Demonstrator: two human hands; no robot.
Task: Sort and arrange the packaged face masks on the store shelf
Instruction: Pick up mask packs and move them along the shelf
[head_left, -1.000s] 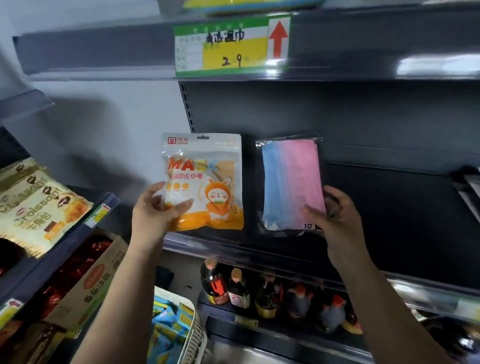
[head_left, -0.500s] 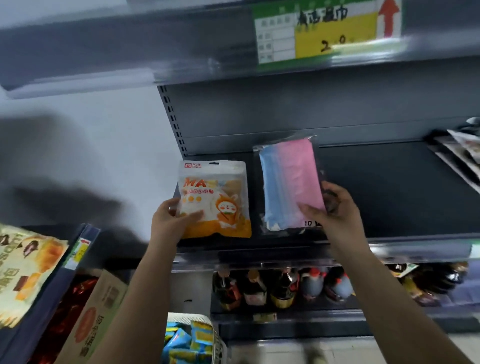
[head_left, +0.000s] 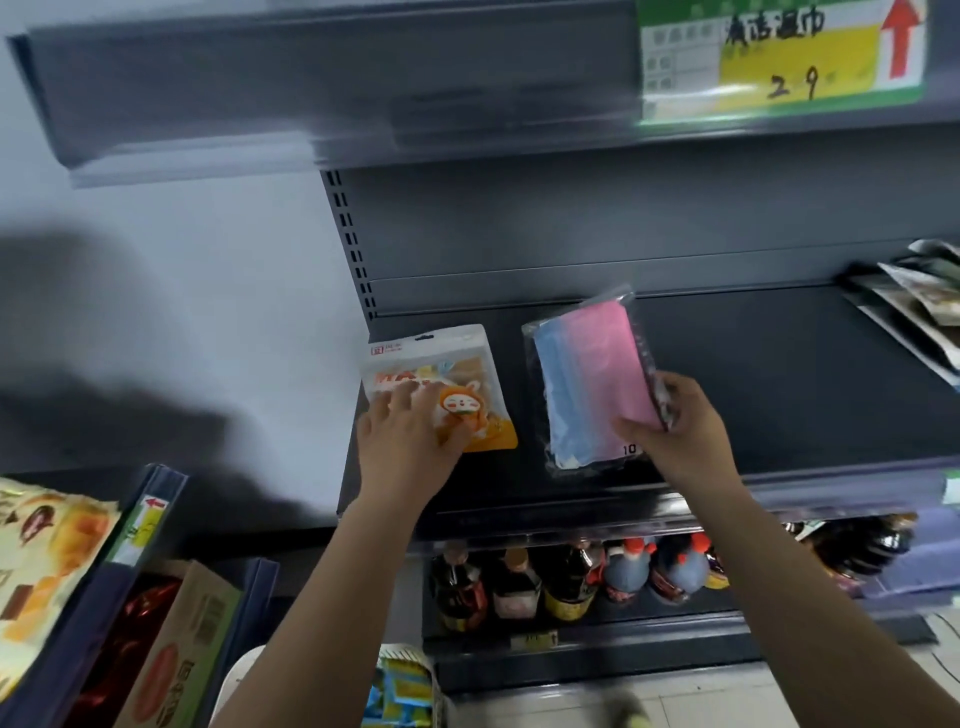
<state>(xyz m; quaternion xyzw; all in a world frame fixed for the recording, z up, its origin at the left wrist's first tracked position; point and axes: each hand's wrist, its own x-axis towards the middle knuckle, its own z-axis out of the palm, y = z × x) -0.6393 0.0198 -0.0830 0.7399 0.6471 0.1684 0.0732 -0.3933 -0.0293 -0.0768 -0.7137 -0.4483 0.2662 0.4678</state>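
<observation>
The dark shelf (head_left: 779, 395) bears an orange mask packet (head_left: 467, 374) and, far right, stacked packets (head_left: 919, 296).

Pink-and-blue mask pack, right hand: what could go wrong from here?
1. The pink-and-blue mask pack is tilted, gripped only at its lower right corner by the right hand; the slick wrap could slip or flop over on release.
2. Its lower end sits close to the shelf front edge, so it may slide off toward the bottles below.
3. The left hand presses flat on the orange mask pack; pushing could skew it.
</observation>
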